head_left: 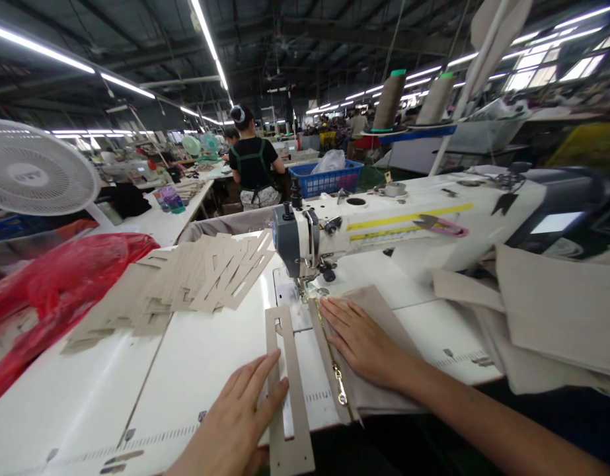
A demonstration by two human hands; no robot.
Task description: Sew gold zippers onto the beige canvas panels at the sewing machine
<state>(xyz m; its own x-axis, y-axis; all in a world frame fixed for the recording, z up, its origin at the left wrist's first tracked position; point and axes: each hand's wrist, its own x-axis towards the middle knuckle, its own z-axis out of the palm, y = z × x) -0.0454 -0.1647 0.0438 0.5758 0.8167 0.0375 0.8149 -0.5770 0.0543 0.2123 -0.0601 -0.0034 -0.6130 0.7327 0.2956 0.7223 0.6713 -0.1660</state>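
Note:
My left hand (235, 411) is at the left edge of a beige slotted strip (299, 410), with finger and thumb tips on it; its other fingers are partly hidden. The strip has a long narrow window cut in it and lies just left of the zipper. My right hand (361, 340) lies flat, fingers stretched out, on beige fabric (386, 311) beside a gold-toothed zipper (325, 330). A gold zipper pull (340, 387) hangs toward the table's front edge. The zipper's far end is near the needle and presser foot of the sewing machine (305, 264).
A pile of slotted beige pieces (186, 277) spreads over the table's left. Red plastic (101, 264) and a white fan (37, 168) stand beyond. Folded beige fabric (557, 317) is at right. Thread snips (441, 225) rest on the machine arm. A person (255, 158) works farther back.

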